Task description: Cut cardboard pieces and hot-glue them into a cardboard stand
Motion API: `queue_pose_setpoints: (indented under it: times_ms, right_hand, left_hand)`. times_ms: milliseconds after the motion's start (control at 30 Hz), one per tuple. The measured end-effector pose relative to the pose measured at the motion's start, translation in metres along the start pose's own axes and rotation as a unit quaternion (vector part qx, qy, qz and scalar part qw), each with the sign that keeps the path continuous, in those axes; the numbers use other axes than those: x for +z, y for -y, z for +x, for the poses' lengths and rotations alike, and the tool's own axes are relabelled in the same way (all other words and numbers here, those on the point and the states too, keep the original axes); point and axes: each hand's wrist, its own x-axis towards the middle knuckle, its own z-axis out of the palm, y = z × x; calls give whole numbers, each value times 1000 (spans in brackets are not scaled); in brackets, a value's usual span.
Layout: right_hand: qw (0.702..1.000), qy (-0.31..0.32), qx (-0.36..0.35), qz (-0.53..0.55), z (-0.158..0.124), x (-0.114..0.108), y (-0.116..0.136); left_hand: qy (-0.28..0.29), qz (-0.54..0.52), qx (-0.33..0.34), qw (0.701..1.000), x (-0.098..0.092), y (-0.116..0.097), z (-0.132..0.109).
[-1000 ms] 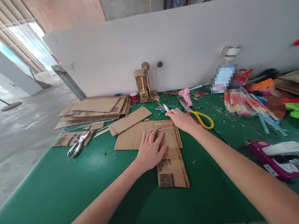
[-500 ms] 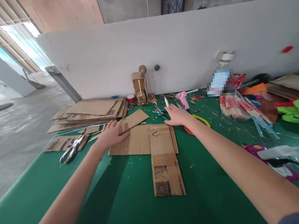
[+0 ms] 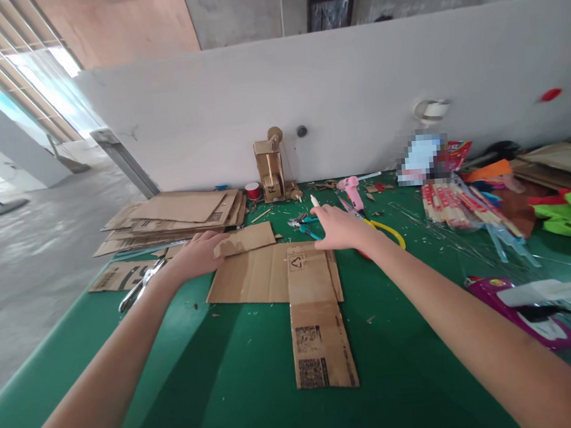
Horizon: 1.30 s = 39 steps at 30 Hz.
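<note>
My left hand [image 3: 198, 256] grips the left end of a small cardboard strip [image 3: 250, 237], with the thumb on its face. That strip overlaps the back edge of a wider cardboard sheet [image 3: 251, 278] on the table. Across the sheet's right part lies a long printed cardboard strip [image 3: 318, 342], reaching toward me. My right hand [image 3: 340, 226] is closed around a slim whitish pen-like stick [image 3: 314, 201]; its tip points up and most of it is hidden. The fingertips of this hand are by the sheet's back right corner. Blue-handled pliers [image 3: 308, 227] lie just beside them.
Silver pliers [image 3: 141, 286] rest on a printed cardboard scrap at left, near a cardboard stack [image 3: 178, 212]. Behind stand a cardboard model [image 3: 269, 173] and a pink glue gun [image 3: 351, 193]. Yellow-handled scissors [image 3: 387, 231] and a purple power strip [image 3: 524, 314] are at right.
My left hand has moved left, drawing the small cardboard strip with it and turning it more level. My right hand stays almost in place, with the stick still in it.
</note>
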Motion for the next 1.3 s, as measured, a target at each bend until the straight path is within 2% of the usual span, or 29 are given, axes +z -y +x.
queue_pose_setpoints:
  times_ms: [100,233,300,367,467,533,600,667,767,933,1067,1133,1300]
  right_hand:
    - [999,23,-8,-37,-12,-19,10]
    - [998,51,-14,-38,-28,-53,17]
    - [999,36,3,-17,-34,-70,15]
    - [1000,-8,6,-1,-34,-81,11]
    - [997,-81,-4,11,-22,-77,5]
    - [993,-121,3,3,-6,-60,2]
    - [991,-134,-8,-11,13,-37,-1]
    - [990,-130,-45,-22,32,-15,-6]
    - [987,-114,-106,-36,58,8,-14]
    - [973,-114,-188,-66,83,27,-19]
    - [975,-155,-139,-81,82,38,-15]
    - [979,-155,-115,-69,73,43,-14]
    - [988,-141,-39,40,50,53,-16]
  left_hand:
    - [-30,-36,24,999,-2,-31,7]
    - [-43,-87,32,995,2,-72,32]
    - [-34,-94,24,995,5,-90,46]
    - [-38,-86,21,995,8,-108,59]
    - [-43,-59,10,997,12,-135,72]
    - [-39,-45,4,998,14,-150,76]
    - [-36,-36,-1,999,16,-158,77]
    - [-39,-27,-2,999,16,-158,73]
    - [-54,-9,3,998,12,-145,62]
    - [-70,15,6,997,7,-114,42]
    - [-77,16,-11,997,10,-98,42]
    - [-80,12,-23,996,11,-91,48]
    - [-80,-10,-42,996,10,-74,69]
